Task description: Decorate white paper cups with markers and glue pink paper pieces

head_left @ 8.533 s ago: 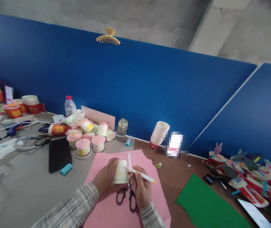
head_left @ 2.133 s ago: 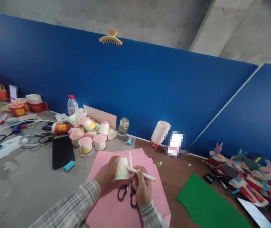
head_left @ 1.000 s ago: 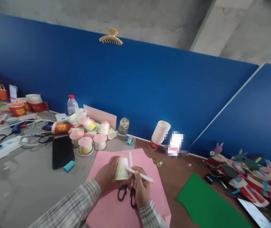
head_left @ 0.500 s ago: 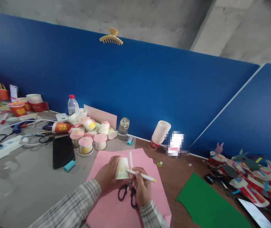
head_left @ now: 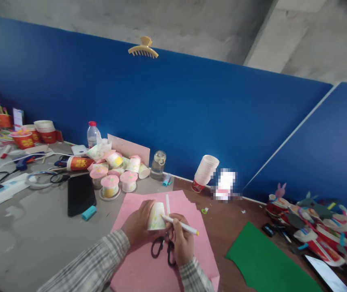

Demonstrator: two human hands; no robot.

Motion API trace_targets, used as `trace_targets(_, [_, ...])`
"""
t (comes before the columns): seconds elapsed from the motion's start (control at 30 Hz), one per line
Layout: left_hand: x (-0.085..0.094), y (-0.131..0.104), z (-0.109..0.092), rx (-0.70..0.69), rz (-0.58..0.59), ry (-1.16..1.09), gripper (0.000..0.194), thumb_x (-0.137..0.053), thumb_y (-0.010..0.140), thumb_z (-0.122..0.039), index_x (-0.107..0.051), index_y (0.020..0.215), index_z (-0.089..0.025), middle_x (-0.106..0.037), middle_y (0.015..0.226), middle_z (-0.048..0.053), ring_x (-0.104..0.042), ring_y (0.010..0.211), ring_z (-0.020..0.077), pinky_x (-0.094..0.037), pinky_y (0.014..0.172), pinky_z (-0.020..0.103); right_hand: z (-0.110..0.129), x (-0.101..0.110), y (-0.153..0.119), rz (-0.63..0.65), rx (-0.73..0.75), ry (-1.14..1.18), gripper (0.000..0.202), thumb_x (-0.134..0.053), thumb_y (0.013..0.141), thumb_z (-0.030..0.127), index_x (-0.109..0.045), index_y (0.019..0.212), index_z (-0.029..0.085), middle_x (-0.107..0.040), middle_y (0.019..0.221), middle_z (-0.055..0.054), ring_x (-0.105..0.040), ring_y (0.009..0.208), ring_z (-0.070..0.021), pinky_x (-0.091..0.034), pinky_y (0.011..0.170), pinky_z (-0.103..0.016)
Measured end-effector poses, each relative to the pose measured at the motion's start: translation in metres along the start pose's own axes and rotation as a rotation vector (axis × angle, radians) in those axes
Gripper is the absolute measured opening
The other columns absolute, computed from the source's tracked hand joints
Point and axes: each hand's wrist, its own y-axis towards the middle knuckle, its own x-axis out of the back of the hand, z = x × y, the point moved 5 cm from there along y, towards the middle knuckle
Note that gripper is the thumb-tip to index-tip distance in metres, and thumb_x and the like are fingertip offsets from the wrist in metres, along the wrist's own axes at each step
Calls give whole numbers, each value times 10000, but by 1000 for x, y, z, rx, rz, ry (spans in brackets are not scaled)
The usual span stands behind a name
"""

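Note:
My left hand [head_left: 140,221] is closed around the side of a white paper cup [head_left: 156,217] printed with pale green leaves. In my right hand [head_left: 182,242] is a white marker [head_left: 183,226] with a yellow end, its tip at the right side of the cup. Under both hands lies a large pink paper sheet [head_left: 149,267]. Black-handled scissors [head_left: 158,247] rest on it below the cup, their blades partly hidden by the right hand. A slim white stick-like piece [head_left: 167,204], perhaps another pen, lies just behind the cup.
Decorated small cups [head_left: 110,186] with pink tops cluster at the left back, by a black phone [head_left: 81,195] and a blue cap [head_left: 88,213]. A glass jar [head_left: 158,165] and leaning stacked cups [head_left: 205,172] stand behind. Green paper [head_left: 267,259] and red cup crafts [head_left: 322,231] lie right.
Almost nothing differs. The marker tip stays at the cup's right side, and both hands keep their hold in nearly the same place.

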Motion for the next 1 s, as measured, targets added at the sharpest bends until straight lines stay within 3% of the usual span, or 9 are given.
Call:
trace_targets(0.33, [-2, -1, 4, -10, 9, -21, 804, -721, 533, -438, -320, 1208, -267, -526, 1095, 115, -541, 984, 335, -539, 757, 492, 4, -1, 1, -7, 3, -19, 278, -598, 656, 450, -648, 688, 179, -575, 415, 41, -390, 266, -80, -368, 240, -173])
trace_targets(0.67, [-3, 0, 3, -27, 18, 50, 846, -680, 519, -569, -329, 1197, -203, -545, 1086, 137, -543, 993, 319, -549, 783, 453, 2, 5, 3, -47, -14, 19, 256, -597, 655, 416, -620, 565, 177, -537, 337, 50, -365, 246, -75, -285, 245, -146])
trace_targets(1.0, [-2, -1, 3, 7, 13, 6, 829, -694, 527, -534, -288, 1210, -299, -525, 1091, 106, -564, 955, 317, -552, 748, 476, 3, 2, 2, -37, -9, 10, 309, -604, 644, 472, -654, 680, 169, -591, 415, 27, -393, 269, -79, -332, 243, -157])
